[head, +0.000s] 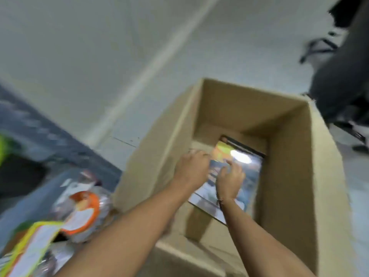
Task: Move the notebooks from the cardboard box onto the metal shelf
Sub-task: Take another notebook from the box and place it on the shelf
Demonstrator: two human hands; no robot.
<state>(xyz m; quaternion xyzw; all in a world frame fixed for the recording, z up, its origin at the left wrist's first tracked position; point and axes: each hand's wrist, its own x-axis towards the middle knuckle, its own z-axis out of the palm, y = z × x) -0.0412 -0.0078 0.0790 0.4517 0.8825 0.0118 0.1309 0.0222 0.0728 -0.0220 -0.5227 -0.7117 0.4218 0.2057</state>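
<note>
Both of your forearms reach forward and down into the open cardboard box. Your left hand sits at the left inner wall of the box, beside the left edge of the notebook. Its fingers curl forward and downward; motion blur prevents you from telling whether they grip the notebook edge or only touch it. Your right hand rests palm-down on the glossy cover of the notebook, with a thin band visible at the wrist. Its fingers are slightly apart and bent, laid on the cover rather than clamped around anything visible.

The notebook lies inside the box, directly beneath and ahead of your right fingers, tilted with its far end toward the back wall. A bright light reflection appears on the cover just beyond your right fingers. A dark spine or second item edge shows at the far end; you cannot tell which.

Left of your left forearm, outside the box, lie blurred packaged goods in clear wrap with orange and yellow labels. Beyond the box extends a pale floor with a light stripe. Far right of your fingers stands a dark blurred object, unidentifiable.
</note>
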